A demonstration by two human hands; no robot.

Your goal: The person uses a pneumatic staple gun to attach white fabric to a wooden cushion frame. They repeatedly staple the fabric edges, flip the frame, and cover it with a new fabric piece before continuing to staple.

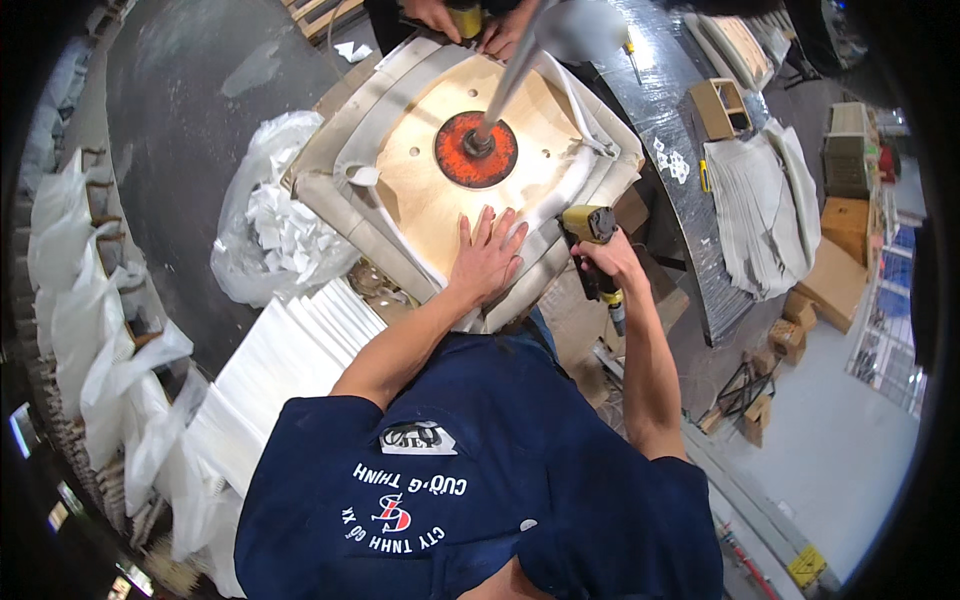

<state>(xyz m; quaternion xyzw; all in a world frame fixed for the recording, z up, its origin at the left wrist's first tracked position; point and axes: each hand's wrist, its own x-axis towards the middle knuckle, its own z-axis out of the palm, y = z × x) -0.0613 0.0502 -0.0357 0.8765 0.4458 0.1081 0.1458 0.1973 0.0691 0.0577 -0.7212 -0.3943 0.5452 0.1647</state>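
Navy shirt and bare forearms of the worker are filling the foreground. Beyond them, a square padded panel is lying wooden base uppermost, a red disc on a metal rod resting against its middle; its support is not showing clearly.

Progress appears partial: pale covering is surrounding the wood on every side, but its inner edge is standing loose near the right corner and curling at the left. Securing these edges is apparently remaining; any fasteners are too small to tell.

The left hand is lying flat at the panel's near edge, its grip spread and holding nothing. The right hand is closing its grip around a yellow-and-black gun-shaped tool just beside the right edge.

Rod and disc are obstructing the centre; a co-worker's hands are occupying the far edge. Leftward, a plastic bag is bulging with white scraps. Rightward, grey cloths are covering the right edge of a desk.
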